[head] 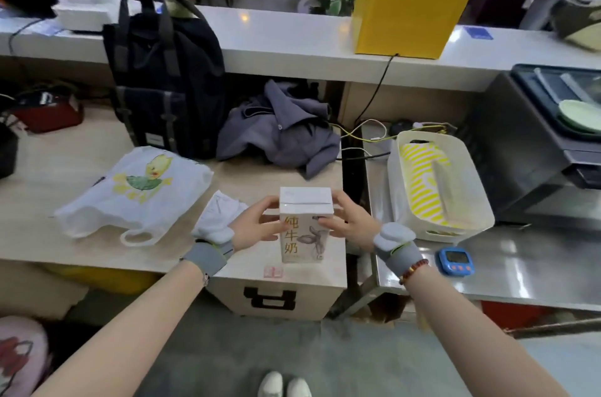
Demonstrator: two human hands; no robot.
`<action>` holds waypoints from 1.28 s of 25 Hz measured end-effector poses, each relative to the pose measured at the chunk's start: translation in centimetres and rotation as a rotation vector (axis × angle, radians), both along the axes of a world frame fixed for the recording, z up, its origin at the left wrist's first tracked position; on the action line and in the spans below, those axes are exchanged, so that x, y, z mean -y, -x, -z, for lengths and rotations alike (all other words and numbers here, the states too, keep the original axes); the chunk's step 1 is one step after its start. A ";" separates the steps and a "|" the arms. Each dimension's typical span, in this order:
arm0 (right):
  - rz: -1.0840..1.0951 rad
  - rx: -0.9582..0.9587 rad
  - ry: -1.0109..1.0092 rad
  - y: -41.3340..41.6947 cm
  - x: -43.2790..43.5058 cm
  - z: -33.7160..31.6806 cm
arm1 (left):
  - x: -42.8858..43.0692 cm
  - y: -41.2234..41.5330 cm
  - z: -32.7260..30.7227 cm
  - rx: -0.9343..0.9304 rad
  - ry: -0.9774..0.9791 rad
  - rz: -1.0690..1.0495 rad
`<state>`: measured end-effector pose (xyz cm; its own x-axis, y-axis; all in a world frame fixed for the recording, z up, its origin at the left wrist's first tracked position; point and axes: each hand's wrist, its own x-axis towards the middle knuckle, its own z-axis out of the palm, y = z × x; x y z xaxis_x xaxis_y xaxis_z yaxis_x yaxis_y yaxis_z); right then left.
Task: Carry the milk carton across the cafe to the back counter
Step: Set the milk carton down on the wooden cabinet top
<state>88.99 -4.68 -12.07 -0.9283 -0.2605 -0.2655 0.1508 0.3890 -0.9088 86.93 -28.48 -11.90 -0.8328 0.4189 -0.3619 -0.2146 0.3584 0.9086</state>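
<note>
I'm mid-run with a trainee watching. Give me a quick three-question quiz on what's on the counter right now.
1. True or false: both hands are on the milk carton.
2. What lies directly left of the left hand on the beige counter?
A. a yellow box
B. a white plastic bag with a cartoon print
C. a green plate
3. Fill in: the small blue timer sits on the ______ counter, right of the right hand.

Key
1. True; one hand grips each side and the carton stands upright.
2. B, the white plastic bag.
3. Steel: the steel counter, in front of the white basket.
</note>
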 end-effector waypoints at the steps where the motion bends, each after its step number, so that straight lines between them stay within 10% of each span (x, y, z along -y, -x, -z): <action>1: 0.001 -0.017 -0.025 0.3 -0.2 0.6 | -0.1 0.6 0.7 -0.014 0.037 0.028; 32: 0.265 0.041 -0.191 -7.1 0.2 3.3 | 2.1 -9.1 3.4 -0.051 0.113 -0.242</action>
